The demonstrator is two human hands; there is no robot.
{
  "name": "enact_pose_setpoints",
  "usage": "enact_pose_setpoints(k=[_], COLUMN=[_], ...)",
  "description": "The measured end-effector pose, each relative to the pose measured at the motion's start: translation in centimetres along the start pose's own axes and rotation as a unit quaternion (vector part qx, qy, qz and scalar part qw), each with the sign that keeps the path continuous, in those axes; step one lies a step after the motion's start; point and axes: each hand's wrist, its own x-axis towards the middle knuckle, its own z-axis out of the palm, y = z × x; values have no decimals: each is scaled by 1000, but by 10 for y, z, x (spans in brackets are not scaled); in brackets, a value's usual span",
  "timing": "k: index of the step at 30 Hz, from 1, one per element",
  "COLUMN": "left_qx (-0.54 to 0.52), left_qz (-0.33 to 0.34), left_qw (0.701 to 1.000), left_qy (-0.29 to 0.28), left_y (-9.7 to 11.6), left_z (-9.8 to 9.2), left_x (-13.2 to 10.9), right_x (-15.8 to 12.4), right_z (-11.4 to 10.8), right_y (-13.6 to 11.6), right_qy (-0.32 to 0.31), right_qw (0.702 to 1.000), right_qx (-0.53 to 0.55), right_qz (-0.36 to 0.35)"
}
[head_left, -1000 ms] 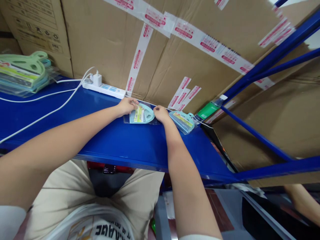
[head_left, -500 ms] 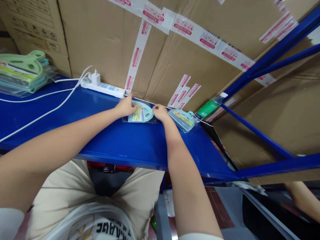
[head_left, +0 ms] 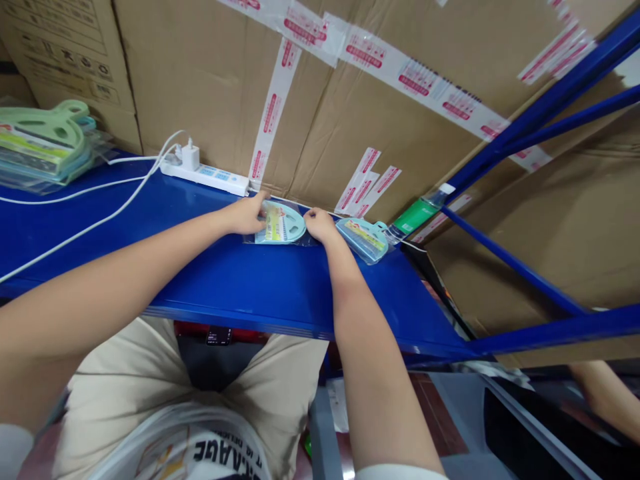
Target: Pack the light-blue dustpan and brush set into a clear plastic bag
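On blue shelf (head_left: 260, 287), packaged dustpan (head_left: 294, 229), cardboard (head_left: 215, 93) behind

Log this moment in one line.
left hand: at left end of bagged light-blue dustpan; right hand: at its right end; further right: second bagged dustpan, green-labelled bottle; far left: dustpan stack

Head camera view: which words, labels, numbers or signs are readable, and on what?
"IS DELIC": part of a line on the white shirt; its bigger letters are too creased to read.
A row of symbols, one like a recycling loop: left cardboard box.
Too blurred: red print on the white tape.
Too small: labels on the bagged dustpans and bottle, and the phone screen.
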Motion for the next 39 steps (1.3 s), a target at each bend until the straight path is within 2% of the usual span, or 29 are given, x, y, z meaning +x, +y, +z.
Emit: enact_pose_setpoints(k=[7, 17, 25, 32, 36, 39], left_qx=[26, -36, -39, -96, -126, -145], left_qz=[17, 19, 10, -86, -149, -171], left_qw=[999, 999, 997, 985, 979, 974], left_qy=[-12, -9, 72, 112, 61, 34], left_y=[0, -4, 2, 11, 13, 16], left_z=[0, -2, 0, -1, -2, -2], left_x=[-5, -7, -5, -5, -4, -5], right_x=[0, 2, -1, -1, -3, -5], right_z=[-1, 2, 0, -1, -1, -1], right_y=[-1, 3, 1, 1, -1, -3], right_qy=[-5, -2, -3, -13, -13, -16], right_qw=[1000, 1000, 1000, 1000, 1000, 1000], right_qx=[1, 7, 11, 4, -1, 1], right_qz=[-1, -6, -1, -2, -3, -10])
